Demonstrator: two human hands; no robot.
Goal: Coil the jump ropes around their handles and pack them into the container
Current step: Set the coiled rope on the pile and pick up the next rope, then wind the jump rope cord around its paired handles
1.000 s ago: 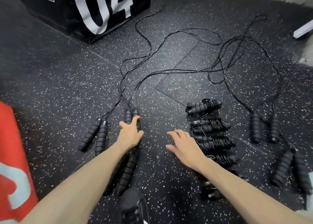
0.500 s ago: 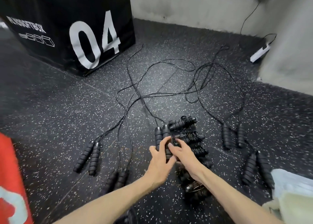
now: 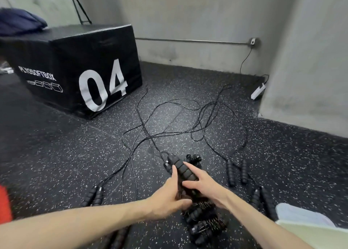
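Note:
Both hands hold one pair of black ribbed jump rope handles (image 3: 183, 170) just above the floor. My left hand (image 3: 169, 197) grips their lower end, and my right hand (image 3: 202, 183) rests on them from the right, index finger stretched along the top. Their thin black rope (image 3: 150, 133) trails away across the floor, uncoiled. Under my hands lies a row of coiled jump ropes (image 3: 205, 222), one more coiled bundle (image 3: 194, 158) beyond the held handles. A pale container corner (image 3: 308, 228) shows at the lower right.
Loose handle pairs lie at the left (image 3: 93, 196), right (image 3: 236, 171) and far right (image 3: 263, 199), ropes tangled mid-floor. A black plyo box marked 04 (image 3: 75, 69) stands at the back left. A red object (image 3: 4, 201) sits at the left edge, a white power strip (image 3: 258, 92) by the wall.
My left hand took a handle pair from the floor and carried it right; my right hand joined it. Both now hold the pair raised above the coiled row. The view tilted up.

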